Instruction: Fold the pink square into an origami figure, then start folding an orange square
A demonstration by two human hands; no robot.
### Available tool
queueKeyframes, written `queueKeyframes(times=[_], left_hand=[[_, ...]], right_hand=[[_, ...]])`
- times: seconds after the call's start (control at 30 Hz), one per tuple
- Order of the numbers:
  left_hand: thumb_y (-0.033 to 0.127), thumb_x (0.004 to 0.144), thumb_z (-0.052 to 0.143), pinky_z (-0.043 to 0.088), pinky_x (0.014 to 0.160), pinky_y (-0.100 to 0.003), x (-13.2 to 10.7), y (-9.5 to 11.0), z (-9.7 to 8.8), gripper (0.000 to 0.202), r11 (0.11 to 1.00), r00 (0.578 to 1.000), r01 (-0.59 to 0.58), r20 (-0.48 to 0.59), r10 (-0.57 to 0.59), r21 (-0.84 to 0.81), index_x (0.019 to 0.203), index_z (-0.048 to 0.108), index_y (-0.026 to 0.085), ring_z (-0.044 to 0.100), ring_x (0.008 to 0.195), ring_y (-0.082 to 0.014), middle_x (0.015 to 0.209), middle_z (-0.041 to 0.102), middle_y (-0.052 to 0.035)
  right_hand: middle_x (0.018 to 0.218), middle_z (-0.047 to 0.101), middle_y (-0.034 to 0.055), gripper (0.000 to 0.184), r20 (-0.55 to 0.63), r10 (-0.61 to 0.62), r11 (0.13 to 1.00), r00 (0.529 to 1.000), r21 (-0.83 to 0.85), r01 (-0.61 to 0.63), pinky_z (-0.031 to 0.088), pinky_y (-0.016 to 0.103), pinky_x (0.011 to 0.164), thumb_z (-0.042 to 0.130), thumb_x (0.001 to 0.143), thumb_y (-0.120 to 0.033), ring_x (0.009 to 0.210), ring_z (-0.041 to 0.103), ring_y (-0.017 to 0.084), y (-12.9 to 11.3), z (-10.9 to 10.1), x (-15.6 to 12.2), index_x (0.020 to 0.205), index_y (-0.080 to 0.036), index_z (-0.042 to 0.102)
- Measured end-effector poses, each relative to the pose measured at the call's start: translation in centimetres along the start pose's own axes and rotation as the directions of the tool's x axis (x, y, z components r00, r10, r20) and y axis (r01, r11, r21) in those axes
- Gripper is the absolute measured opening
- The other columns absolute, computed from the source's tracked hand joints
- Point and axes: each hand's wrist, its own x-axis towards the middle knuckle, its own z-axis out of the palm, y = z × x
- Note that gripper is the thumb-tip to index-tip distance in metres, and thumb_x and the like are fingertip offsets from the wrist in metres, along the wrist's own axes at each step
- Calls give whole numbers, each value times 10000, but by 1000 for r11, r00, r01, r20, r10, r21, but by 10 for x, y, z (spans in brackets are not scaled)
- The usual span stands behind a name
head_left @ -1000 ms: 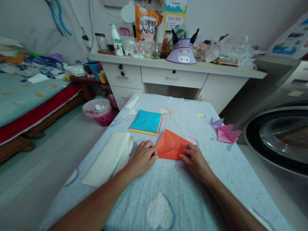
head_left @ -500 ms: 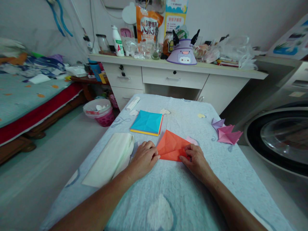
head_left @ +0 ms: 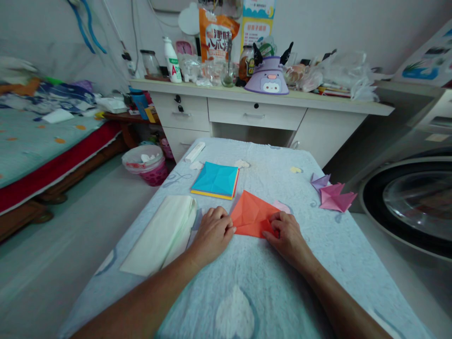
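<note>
A creased sheet of orange origami paper (head_left: 251, 213) lies on the cloth-covered table, its near edge folded up in a strip. My left hand (head_left: 216, 229) has its fingers closed on the left corner of the sheet. At the right end, my right hand (head_left: 286, 231) pinches the folded edge between thumb and fingers. Just beyond my left hand is a stack of coloured paper squares (head_left: 216, 179), blue on top with yellow and red edges below. A folded white paper or cloth bundle (head_left: 160, 235) rests left of my left hand.
Pink folded paper (head_left: 337, 197) and purple folded paper (head_left: 319, 181) sit at the table's right edge. A small white box (head_left: 195, 152) lies at the far left corner. Beyond stands a cluttered white desk (head_left: 256, 115); a waste bin (head_left: 150, 165) is on the floor, a washing machine (head_left: 413, 188) at right.
Both hands keep hold of the orange paper. My right thumb and fingertips have shifted very slightly left along the folded edge; everything else looks the same.
</note>
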Motion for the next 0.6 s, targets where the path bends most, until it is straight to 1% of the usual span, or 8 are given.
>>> queueKeyframes(times=[0.2,0.3,0.47,0.6], left_hand=[[184,817,559,384,821,-358,0,3,-1,96,1000,1000,13,-1,-13,14,722,554,192,479,877,-204,864,529,-31],[181,806,568,382,816,-358,-1,4,-1,97,999,1000,23,-4,-23,21,712,545,194,478,879,-206,865,527,-30],[181,809,565,377,819,-358,0,3,0,96,999,1000,27,-3,-26,39,716,543,193,475,882,-208,871,527,-33],[189,813,571,376,823,-349,-1,3,0,99,999,1000,22,-2,-22,40,719,543,194,474,883,-205,870,530,-29]], right_hand=[[878,602,66,272,1,-2,1000,1000,-13,2,415,399,822,699,734,-258,852,527,216,2,1,1,549,-192,510],[870,597,73,271,-4,27,1000,1000,-16,-27,416,398,824,688,748,-265,852,531,220,3,3,1,554,-189,514],[838,592,69,210,-41,66,997,997,-27,-68,403,397,831,649,765,-236,843,538,222,4,3,0,585,-187,553],[819,586,64,217,-42,97,995,994,-32,-98,395,385,824,644,759,-225,838,536,219,2,2,1,571,-186,543]])
